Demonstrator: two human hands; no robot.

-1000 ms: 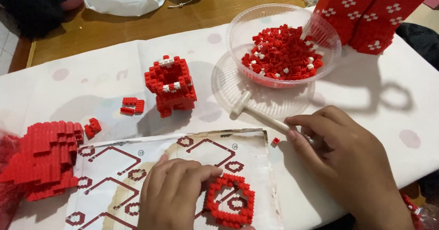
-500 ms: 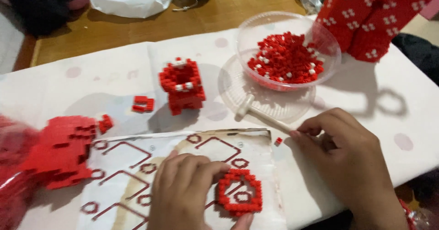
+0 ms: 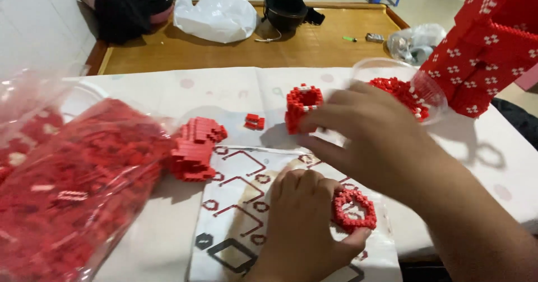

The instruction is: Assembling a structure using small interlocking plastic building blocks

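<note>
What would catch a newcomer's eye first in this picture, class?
Red everywhere: a clear bag of red bricks fills the left foreground. In the middle, the left hand pinches a red brick ring on the printed sheet, while the right hand reaches across toward a small red block tower.

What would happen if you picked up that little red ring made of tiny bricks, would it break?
The red brick ring, pinched in the left hand, is an open loop with thin walls, so it probably snaps apart if squeezed. It looks light for its size. Its flat sides suggest it would lie still on the printed sheet rather than roll.
</note>
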